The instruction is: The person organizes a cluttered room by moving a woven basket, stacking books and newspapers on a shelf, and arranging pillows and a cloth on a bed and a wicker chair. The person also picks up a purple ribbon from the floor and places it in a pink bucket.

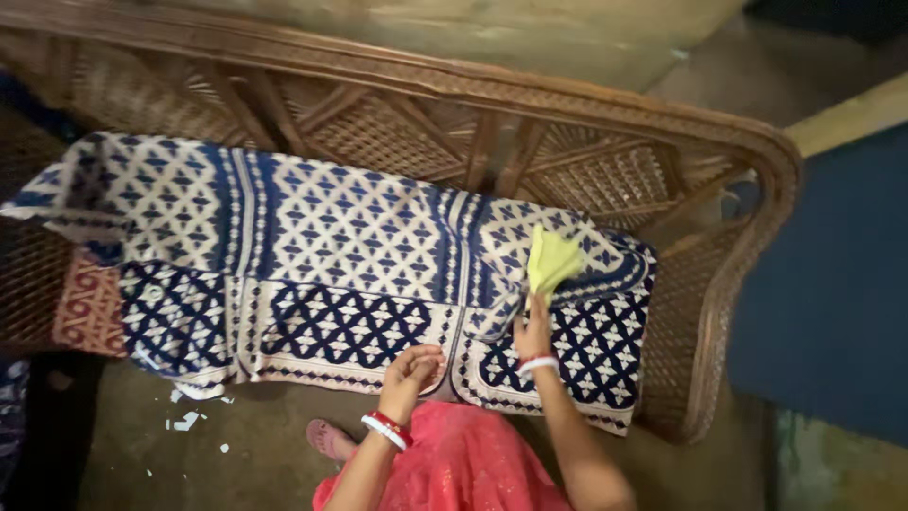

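Note:
A cane sofa [567,104] carries seat cushions in a blue and white diamond-patterned cover [322,227]. My right hand [532,331] grips a yellow-green cloth [551,260] that rests against the right cushion's top edge. My left hand [412,371] rests with curled fingers on the front edge of the cushion cover, near the seam between two cushions. Both wrists wear red and white bangles.
A red patterned cushion [87,308] sits at the sofa's left end. Bits of white paper [187,419] lie on the brown floor in front. My pink garment [463,464] and a sandalled foot [328,438] are below. A blue surface [832,293] stands to the right.

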